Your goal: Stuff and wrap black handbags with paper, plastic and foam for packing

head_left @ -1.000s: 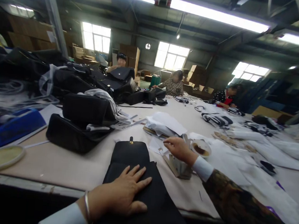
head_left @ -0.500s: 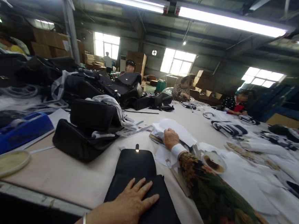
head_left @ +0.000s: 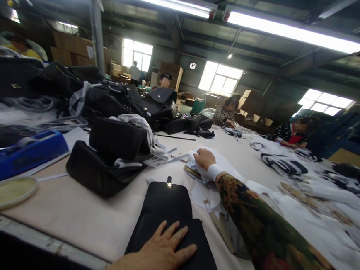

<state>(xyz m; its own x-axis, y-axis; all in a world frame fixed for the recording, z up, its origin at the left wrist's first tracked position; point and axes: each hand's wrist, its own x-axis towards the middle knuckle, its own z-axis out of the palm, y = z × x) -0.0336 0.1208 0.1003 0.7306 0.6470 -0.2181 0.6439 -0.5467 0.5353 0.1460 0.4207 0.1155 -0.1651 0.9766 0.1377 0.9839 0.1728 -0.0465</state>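
My left hand [head_left: 161, 254] lies flat with fingers spread on a black bag [head_left: 202, 253]. The bag's flap [head_left: 168, 202] is folded out away from me, and a small gold-coloured clasp [head_left: 169, 184] sits at its far end. My right hand [head_left: 205, 158] reaches forward to a pile of white paper sheets [head_left: 224, 163]. Its fingers are curled and closed at the near-left side of the top sheets; the fingertips are partly hidden. Brown card [head_left: 192, 173] shows beneath the paper. To the left, two black bags [head_left: 117, 138] are stacked, with white wrapping on them.
A blue tape dispenser [head_left: 25, 152] and a round dish [head_left: 7, 192] with yellowish content stand at the left. Black bags [head_left: 108, 100] are heaped behind. White sheets and wrapped pieces [head_left: 328, 192] cover the right side. Several people sit farther off around the table [head_left: 98, 224].
The view has shifted slightly, so most things sit a little farther right. My right forearm now covers the small round dish near the paper. My left hand stays flat on the bag.
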